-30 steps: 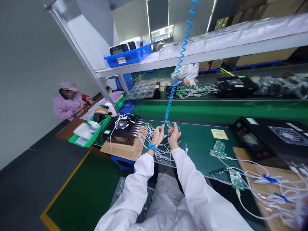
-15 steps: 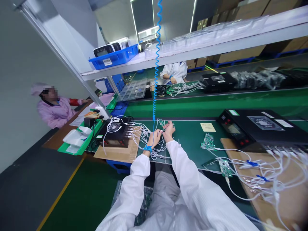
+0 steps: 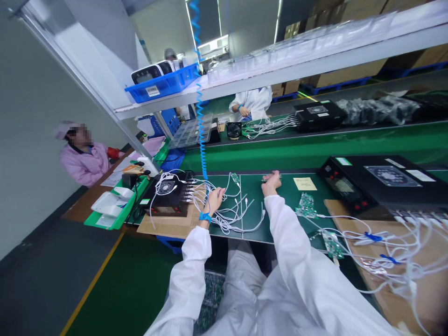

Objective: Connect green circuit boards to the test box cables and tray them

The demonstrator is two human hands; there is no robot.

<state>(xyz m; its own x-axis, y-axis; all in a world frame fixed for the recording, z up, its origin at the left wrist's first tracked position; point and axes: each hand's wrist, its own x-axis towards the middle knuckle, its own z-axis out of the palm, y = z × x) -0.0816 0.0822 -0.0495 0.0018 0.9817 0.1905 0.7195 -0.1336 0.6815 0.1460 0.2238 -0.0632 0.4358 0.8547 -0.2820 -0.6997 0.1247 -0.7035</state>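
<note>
My left hand (image 3: 214, 200), with a blue wrist strap, is closed on a white cable (image 3: 224, 191) near the left bundle of cables. My right hand (image 3: 271, 183) is closed around a small circuit board (image 3: 266, 179), mostly hidden by the fingers, over the green mat. Between the hands, slightly further back, a small green board (image 3: 234, 178) lies at the end of a white cable. The cables run to a black box (image 3: 168, 193) on cardboard at the left. Right of my right hand are a yellow note (image 3: 304, 184) and a green board (image 3: 307, 205).
A larger black box (image 3: 381, 186) and tangled white cables (image 3: 392, 254) occupy the right side. A blue coiled cord (image 3: 202, 140) hangs behind my left hand. The shelf (image 3: 280, 70) crosses above. One person (image 3: 84, 161) sits at left, another (image 3: 254, 103) across the bench.
My hands have moved apart: the left a little left, the right to the right with the small board. The blue coiled cord has swung left.
</note>
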